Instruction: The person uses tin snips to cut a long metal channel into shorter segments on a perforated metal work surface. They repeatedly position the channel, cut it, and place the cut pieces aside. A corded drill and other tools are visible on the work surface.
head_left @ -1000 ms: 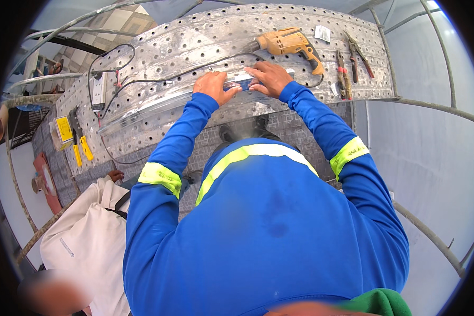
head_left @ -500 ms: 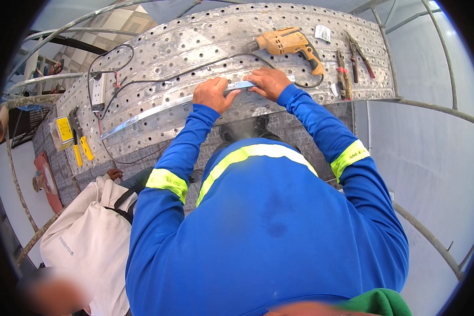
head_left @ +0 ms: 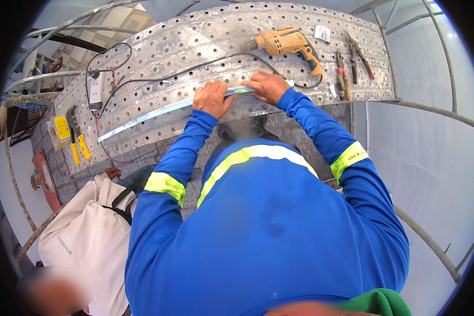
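Observation:
A long, thin, silvery metal strip (head_left: 158,112) lies slantwise along the near edge of the perforated metal platform (head_left: 195,37). My left hand (head_left: 210,99) is closed over it near its middle, thumb toward the right. To the right, my right hand (head_left: 267,88) grips the same strip near its right end, fingers bent round it. A short shiny stretch shows between the two hands. Beyond my right hand lies an orange power drill (head_left: 287,41), its black cord (head_left: 195,67) running left across the platform.
At the right lie red-handled pliers (head_left: 343,79), another plier-like tool (head_left: 359,55) and a white label (head_left: 322,33). On the left are a white power strip (head_left: 96,90), a yellow box (head_left: 61,128) and yellow-handled tools (head_left: 84,147). A person in a pale jacket (head_left: 87,226) sits lower left; scaffold tubes (head_left: 437,116) surround us.
The strip has rolled slightly, so a broader shiny face shows, and its left end has shifted a little left. Both hands keep their grip, with the right hand slightly lower.

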`<state>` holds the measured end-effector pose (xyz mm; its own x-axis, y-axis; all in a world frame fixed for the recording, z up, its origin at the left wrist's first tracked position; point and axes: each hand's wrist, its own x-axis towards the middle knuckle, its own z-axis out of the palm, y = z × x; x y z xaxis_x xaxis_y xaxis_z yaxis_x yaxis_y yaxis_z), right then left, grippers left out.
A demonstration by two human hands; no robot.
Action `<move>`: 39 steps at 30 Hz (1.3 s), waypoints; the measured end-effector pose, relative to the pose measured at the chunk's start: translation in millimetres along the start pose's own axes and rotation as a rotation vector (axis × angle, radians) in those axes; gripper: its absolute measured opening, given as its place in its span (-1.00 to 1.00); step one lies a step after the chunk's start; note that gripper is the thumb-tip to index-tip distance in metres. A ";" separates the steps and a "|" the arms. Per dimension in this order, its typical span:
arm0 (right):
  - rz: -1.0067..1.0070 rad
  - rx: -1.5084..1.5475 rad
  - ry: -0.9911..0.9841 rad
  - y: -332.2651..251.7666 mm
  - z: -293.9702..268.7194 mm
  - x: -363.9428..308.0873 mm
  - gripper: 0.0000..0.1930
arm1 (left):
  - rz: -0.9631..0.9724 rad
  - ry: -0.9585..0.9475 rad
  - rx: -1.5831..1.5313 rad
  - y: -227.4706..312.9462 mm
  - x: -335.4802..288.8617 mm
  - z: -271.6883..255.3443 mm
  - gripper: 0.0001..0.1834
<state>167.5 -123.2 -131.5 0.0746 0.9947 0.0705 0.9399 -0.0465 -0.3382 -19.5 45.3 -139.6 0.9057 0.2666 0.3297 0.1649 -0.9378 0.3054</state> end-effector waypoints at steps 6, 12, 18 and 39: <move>0.105 -0.003 -0.198 -4.4 -4.3 -9.3 -0.52 | 0.037 -0.114 0.052 -8.3 -10.3 -5.4 -0.68; -0.002 -0.132 -0.086 -12.2 -21.6 -16.3 -0.29 | 0.064 -0.095 -0.005 2.8 -36.9 -14.3 -0.62; 0.064 -0.220 -0.215 -18.0 -22.5 -14.9 -0.36 | 0.040 -0.161 -0.050 -15.5 -38.9 -14.3 -0.34; 0.043 -0.195 -0.194 -5.8 -40.7 -33.6 -0.25 | 0.056 -0.332 -0.123 -13.2 -16.2 -13.3 -0.25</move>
<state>173.1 -160.0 -93.8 0.0678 0.9896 -0.1271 0.9850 -0.0866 -0.1489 -41.5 56.3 -137.1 0.9928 0.1101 0.0470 0.0816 -0.9098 0.4070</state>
